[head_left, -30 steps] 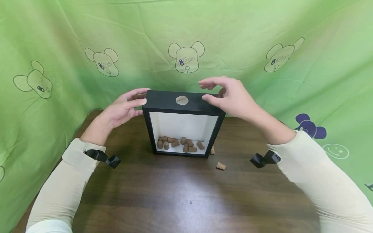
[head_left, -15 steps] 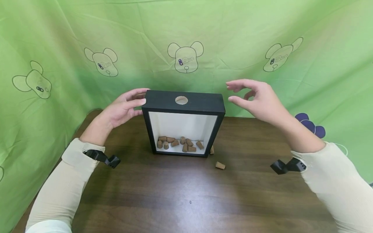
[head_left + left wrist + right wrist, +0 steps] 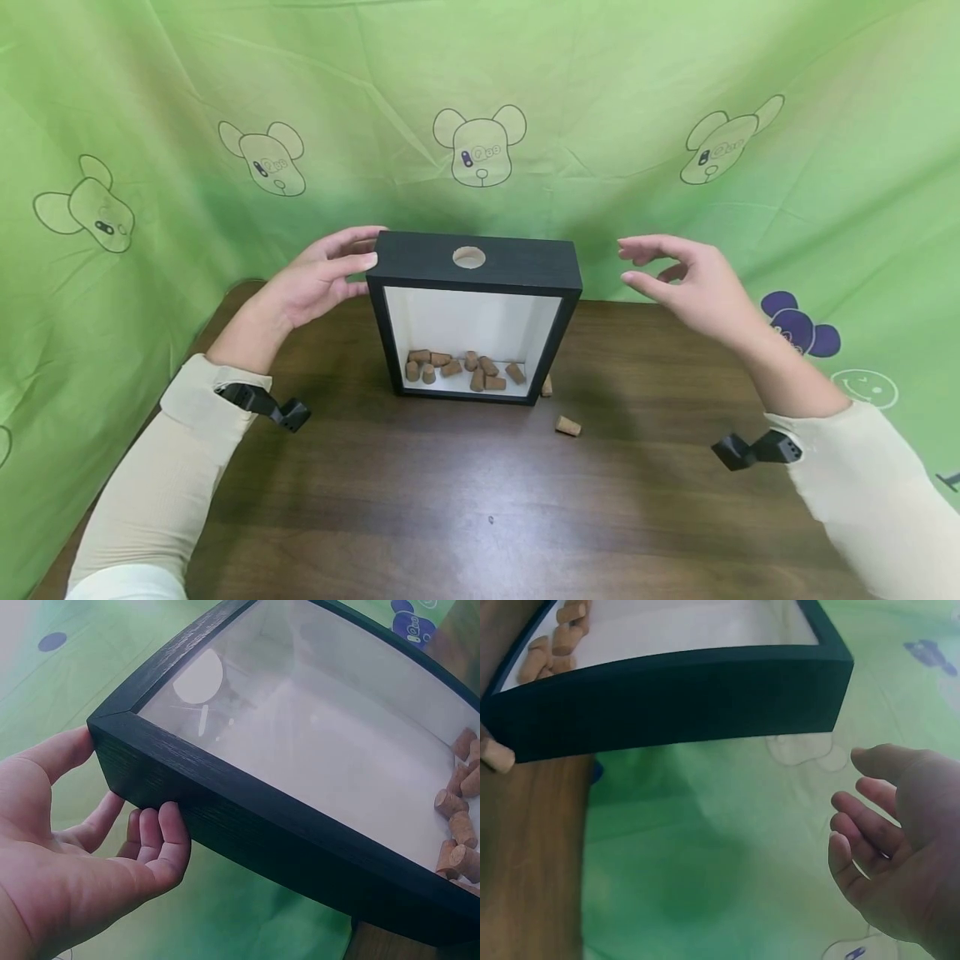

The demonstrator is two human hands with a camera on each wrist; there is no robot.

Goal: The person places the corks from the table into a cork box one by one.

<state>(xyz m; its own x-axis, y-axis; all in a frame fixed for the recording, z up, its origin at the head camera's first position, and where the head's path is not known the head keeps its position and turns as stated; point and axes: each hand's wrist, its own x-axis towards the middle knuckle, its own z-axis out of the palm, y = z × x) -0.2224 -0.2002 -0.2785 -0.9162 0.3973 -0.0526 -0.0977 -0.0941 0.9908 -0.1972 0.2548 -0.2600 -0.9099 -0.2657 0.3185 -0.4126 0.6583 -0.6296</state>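
A black shadow box (image 3: pixel 474 283) with a clear front, white inside and a round hole in its top stands upright on the table. Several corks (image 3: pixel 452 367) lie at its bottom. My left hand (image 3: pixel 318 279) holds the box by its upper left side; in the left wrist view the thumb touches the corner and the fingers (image 3: pixel 174 832) bend at the far edge. Apart from the box, to its right, my right hand (image 3: pixel 693 287) hovers with loosely bent fingers and nothing between them. One loose cork (image 3: pixel 567 426) lies in front of the box's right corner.
Another cork (image 3: pixel 547 387), partly hidden, lies against the box's right side. The brown wooden table (image 3: pixel 420 500) reaches back to a green printed cloth (image 3: pixel 600 100), which hangs behind and at both sides.
My right hand has moved right, off the top right end of the box, then slightly down. The left hand, the box and the corks look unmoved.
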